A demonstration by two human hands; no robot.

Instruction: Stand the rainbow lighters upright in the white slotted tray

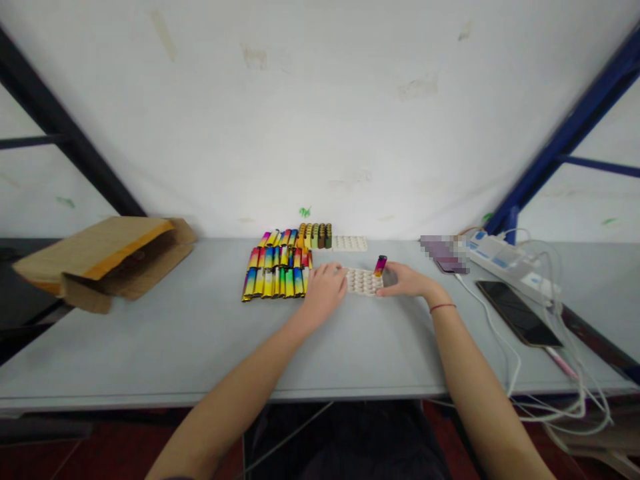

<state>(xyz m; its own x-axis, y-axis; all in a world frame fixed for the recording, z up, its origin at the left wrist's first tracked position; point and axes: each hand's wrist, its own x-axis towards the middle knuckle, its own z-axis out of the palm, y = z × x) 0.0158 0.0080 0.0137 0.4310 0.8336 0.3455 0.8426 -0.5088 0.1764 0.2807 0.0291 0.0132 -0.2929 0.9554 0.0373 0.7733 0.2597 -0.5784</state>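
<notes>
A white tray [364, 283] with rows of small round holes lies in front of me. At its left end my left hand [326, 288] is closed over the edge, beside the laid-out tubes. My right hand [407, 280] grips the right end, its thumb at the near corner and its forefinger by the far one. One shiny purple-to-yellow tube [381, 265] with a dark top stands upright at the tray's far right corner, close to my right forefinger. Left of my left hand, several shiny rainbow-coloured tubes [269, 283] lie side by side in rows. My fingers partly hide the tray ends.
Against the wall, several upright tubes [315, 235] stand beside another white holed tray [350, 243]. An opened brown cardboard package [115, 250] lies at left. On the right are a dark phone [520, 312], a power strip [510, 263], a blurred purple object [444, 253] and tangled white cables [583, 373].
</notes>
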